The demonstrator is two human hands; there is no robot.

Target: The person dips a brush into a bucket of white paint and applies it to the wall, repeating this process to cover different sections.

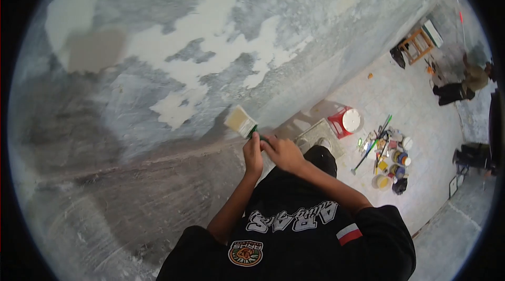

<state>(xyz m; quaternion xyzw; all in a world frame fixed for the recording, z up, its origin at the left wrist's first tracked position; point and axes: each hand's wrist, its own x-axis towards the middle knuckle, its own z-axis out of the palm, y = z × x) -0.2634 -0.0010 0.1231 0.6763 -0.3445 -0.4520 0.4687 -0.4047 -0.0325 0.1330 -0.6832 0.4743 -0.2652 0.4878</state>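
Observation:
A wide paintbrush [241, 122] with pale bristles and a dark green handle is held out in front of my chest, bristles pointing up and to the left. My left hand [254, 156] grips it just below the ferrule, thumb up along the handle. Farther down the handle, my right hand [284, 153] is closed around its lower end. Behind the bristles stands a grey wall [158, 118] with irregular white patches [210, 33] on its upper part. In this view the bristles overlap the wall's lower grey area.
A red stool [336, 123] bearing a white bucket [351, 120] stands near my feet, beside a pale block [319, 132]. Several tools, cans and tubs [389, 149] lie on the floor [352, 91]. Farther off are a wooden stool [417, 47] and another person [471, 81].

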